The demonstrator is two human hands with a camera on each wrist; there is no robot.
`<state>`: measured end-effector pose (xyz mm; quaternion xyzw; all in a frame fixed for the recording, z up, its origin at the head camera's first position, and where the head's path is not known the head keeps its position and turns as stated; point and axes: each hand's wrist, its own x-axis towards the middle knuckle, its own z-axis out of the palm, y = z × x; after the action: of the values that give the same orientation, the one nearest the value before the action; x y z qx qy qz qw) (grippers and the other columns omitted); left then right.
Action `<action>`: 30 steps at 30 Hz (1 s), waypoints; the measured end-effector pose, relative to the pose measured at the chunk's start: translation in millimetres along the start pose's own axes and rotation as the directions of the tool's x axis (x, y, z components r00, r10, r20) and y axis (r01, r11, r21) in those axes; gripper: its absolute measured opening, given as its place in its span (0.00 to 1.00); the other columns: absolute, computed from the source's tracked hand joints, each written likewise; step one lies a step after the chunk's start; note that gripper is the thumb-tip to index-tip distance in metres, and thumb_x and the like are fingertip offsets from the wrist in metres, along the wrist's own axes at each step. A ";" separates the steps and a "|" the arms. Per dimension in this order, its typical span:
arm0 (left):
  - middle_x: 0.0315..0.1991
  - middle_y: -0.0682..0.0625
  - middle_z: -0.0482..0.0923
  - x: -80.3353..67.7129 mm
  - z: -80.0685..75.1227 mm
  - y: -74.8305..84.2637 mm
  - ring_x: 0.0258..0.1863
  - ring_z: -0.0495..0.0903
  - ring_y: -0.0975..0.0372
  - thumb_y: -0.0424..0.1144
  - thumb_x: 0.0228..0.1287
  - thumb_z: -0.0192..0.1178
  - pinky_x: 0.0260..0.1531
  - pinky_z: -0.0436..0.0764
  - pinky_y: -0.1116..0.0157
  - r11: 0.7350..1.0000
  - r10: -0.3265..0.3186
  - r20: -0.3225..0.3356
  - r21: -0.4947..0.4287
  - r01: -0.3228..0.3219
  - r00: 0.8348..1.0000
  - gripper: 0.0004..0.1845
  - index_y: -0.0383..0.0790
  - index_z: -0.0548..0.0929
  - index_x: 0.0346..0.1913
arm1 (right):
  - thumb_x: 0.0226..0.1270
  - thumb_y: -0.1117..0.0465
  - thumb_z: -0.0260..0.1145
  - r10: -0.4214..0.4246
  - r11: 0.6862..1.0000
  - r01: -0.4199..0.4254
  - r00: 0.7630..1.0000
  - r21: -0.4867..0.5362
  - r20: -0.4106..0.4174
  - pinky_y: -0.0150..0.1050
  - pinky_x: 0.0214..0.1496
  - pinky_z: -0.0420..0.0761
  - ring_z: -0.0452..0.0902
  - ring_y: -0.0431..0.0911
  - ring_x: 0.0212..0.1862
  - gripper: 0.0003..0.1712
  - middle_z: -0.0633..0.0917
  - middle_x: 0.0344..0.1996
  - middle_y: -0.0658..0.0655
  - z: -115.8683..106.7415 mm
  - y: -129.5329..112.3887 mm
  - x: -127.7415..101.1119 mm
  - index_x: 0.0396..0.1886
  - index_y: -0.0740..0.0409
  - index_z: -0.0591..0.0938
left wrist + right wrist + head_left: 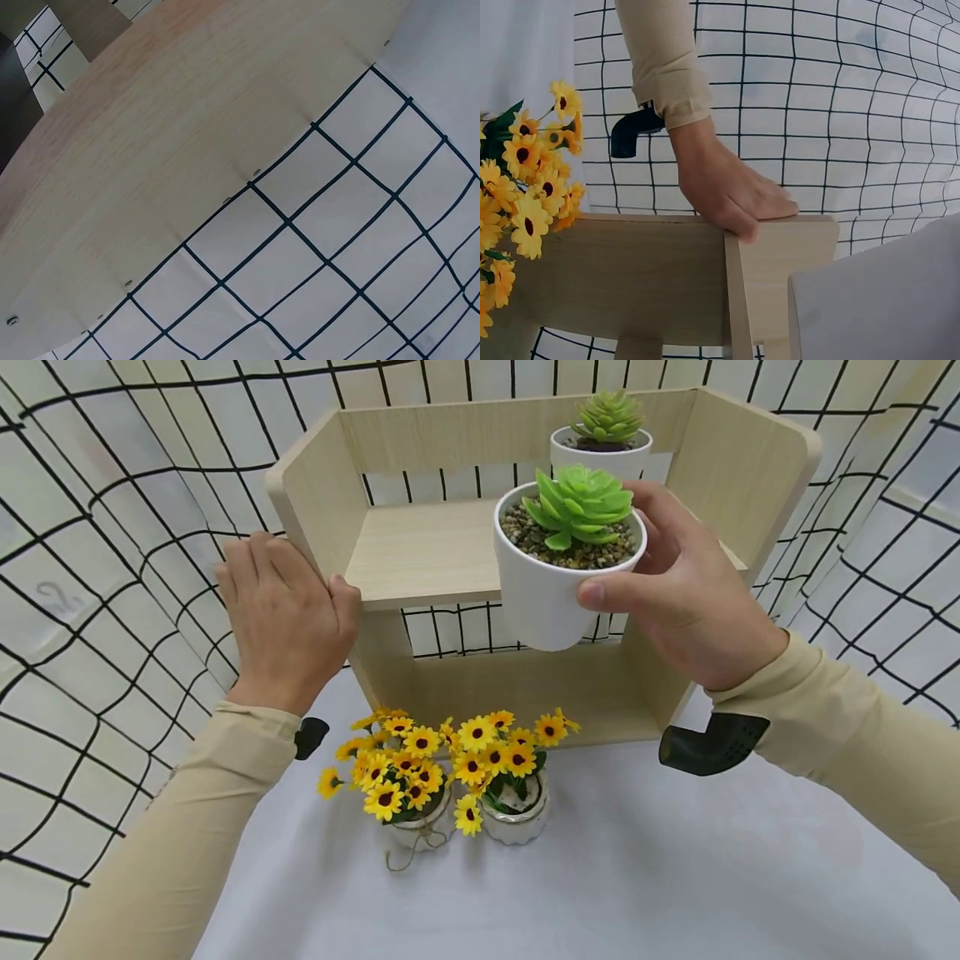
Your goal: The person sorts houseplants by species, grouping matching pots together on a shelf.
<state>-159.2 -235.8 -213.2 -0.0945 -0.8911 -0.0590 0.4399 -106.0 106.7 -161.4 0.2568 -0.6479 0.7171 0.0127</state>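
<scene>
The right hand (697, 602) pinches the white pot (532, 602) from its right: the thumb lies across the front just under the rim, and the other fingers go behind, mostly hidden, so how tightly they close I cannot tell. The pot is tipped slightly, in front of the shelf (420, 547), right of the middle of the upper board's front edge; whether it touches that edge I cannot tell. Best to keep it near upright, as the gravel (517, 533) round the green plant (581, 506) looks loose and could spill, and to lift its base clear of the board's edge.

The left hand (288, 610) grips the front edge of the left side panel, thumb at the upper board's front left corner, fingers along the outer face. Steady pressure there should stop the shelf shifting.

Farther back, a second pot (626, 462) stands toward the upper board's back right corner; leave it room. Below, two flower pots (517, 831) stand before the shelf's bottom front edge.
</scene>
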 end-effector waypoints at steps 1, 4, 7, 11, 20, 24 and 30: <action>0.47 0.28 0.65 0.1 -0.1 -0.1 0.50 0.60 0.39 0.48 0.72 0.33 0.50 0.55 0.44 1.000 -0.001 0.001 -0.002 0.001 1.000 0.27 0.25 0.63 0.54 | 0.59 0.77 0.65 -0.001 1.000 0.001 1.000 -0.008 -0.005 0.34 0.64 0.79 0.72 0.52 0.69 0.40 0.71 0.71 0.55 1.7 -1.6 2.8 0.70 0.48 0.70; 0.48 0.28 0.65 0.1 -0.2 -0.4 0.50 0.59 0.39 0.48 0.72 0.33 0.50 0.55 0.45 1.000 -0.002 0.002 -0.003 0.002 1.000 0.27 0.25 0.63 0.54 | 0.60 0.76 0.65 -0.005 1.000 0.005 1.000 -0.005 -0.019 0.37 0.65 0.77 0.71 0.53 0.69 0.39 0.73 0.71 0.56 7.7 -5.3 11.7 0.70 0.48 0.70; 0.47 0.28 0.65 -0.5 0.3 -1.4 0.50 0.59 0.39 0.48 0.72 0.33 0.50 0.54 0.45 1.000 0.002 -0.006 -0.003 -0.002 1.000 0.26 0.25 0.63 0.54 | 0.62 0.74 0.66 -0.012 1.000 0.012 1.000 -0.003 -0.021 0.44 0.73 0.73 0.70 0.52 0.70 0.38 0.74 0.70 0.56 13.0 -6.6 21.0 0.70 0.48 0.69; 0.47 0.28 0.65 -1.7 2.0 -2.6 0.49 0.60 0.39 0.47 0.71 0.34 0.49 0.55 0.45 1.000 0.010 -0.028 -0.012 -0.011 1.000 0.24 0.25 0.64 0.52 | 0.62 0.72 0.67 -0.016 1.000 0.016 1.000 -0.007 -0.027 0.53 0.79 0.66 0.70 0.52 0.69 0.38 0.75 0.69 0.56 19.1 -4.5 33.4 0.70 0.48 0.69; 0.46 0.28 0.66 -1.4 4.4 -0.8 0.48 0.61 0.39 0.46 0.70 0.36 0.48 0.57 0.46 0.999 0.025 -0.073 -0.030 -0.028 0.997 0.22 0.26 0.64 0.48 | 0.60 0.69 0.72 -0.008 1.000 0.009 0.997 0.009 -0.075 0.50 0.75 0.73 0.76 0.53 0.66 0.38 0.79 0.64 0.58 28.0 1.4 68.5 0.69 0.47 0.71; 0.46 0.28 0.66 -0.7 3.4 -1.4 0.48 0.61 0.39 0.46 0.70 0.36 0.48 0.57 0.46 0.999 0.027 -0.076 -0.023 -0.029 0.997 0.22 0.26 0.64 0.48 | 0.59 0.68 0.74 0.010 1.000 -0.008 0.994 0.015 -0.107 0.48 0.73 0.75 0.78 0.53 0.65 0.37 0.80 0.63 0.58 31.8 4.5 85.3 0.67 0.46 0.73; 0.46 0.28 0.66 -0.9 2.7 -1.3 0.47 0.60 0.39 0.46 0.70 0.37 0.48 0.57 0.46 0.999 0.027 -0.079 -0.023 -0.029 0.997 0.22 0.26 0.64 0.48 | 0.56 0.67 0.77 0.078 0.997 -0.076 0.981 0.016 -0.178 0.45 0.71 0.76 0.78 0.51 0.65 0.39 0.80 0.62 0.57 34.6 12.0 107.9 0.67 0.45 0.73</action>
<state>-161.0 -236.7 -215.6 -0.1099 -0.8710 -0.0674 0.4741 -191.6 38.5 -130.0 0.1661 -0.6503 0.7401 0.0418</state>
